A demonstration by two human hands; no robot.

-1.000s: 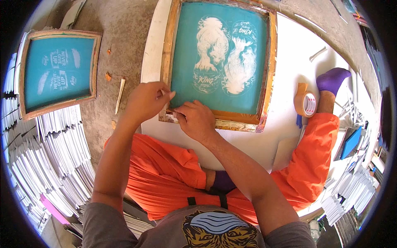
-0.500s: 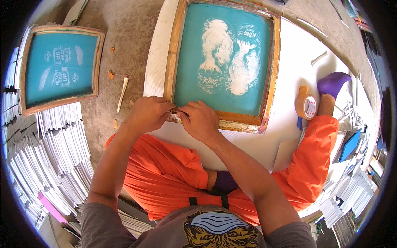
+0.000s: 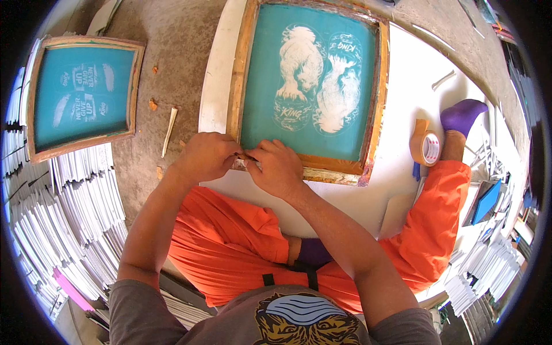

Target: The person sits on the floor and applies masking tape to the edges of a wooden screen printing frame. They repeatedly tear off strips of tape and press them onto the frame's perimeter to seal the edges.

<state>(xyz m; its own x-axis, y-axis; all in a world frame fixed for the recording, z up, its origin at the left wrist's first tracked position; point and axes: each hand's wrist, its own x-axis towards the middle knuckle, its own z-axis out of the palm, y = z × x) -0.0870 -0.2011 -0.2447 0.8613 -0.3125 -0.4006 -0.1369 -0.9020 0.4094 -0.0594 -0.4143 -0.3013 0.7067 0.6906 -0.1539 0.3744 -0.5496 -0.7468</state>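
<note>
A wooden screen-printing frame (image 3: 378,98) with teal mesh and white animal artwork lies flat in front of me. Both hands meet at its near left corner. My left hand (image 3: 210,155) is closed, its fingertips pinched at the corner's edge. Close against it, my right hand (image 3: 275,167) is closed too, thumb and fingers bent over the near rail. Between the fingertips shows a small brownish bit, too hidden to name. Brown tape (image 3: 330,164) lines the inner near edge of the frame. A roll of brown packing tape (image 3: 430,148) stands to the right, by my foot.
The frame rests on a white board (image 3: 414,75). A smaller teal printing screen (image 3: 140,86) leans at the left over stacks of white sheets (image 3: 86,195). A whitish stick (image 3: 169,132) and several brown scraps lie on the concrete floor (image 3: 172,52). More sheets (image 3: 486,276) are piled at the right.
Both hands remain pinched at the frame's near left corner, shifted only very slightly to the left. Nothing else has visibly moved.
</note>
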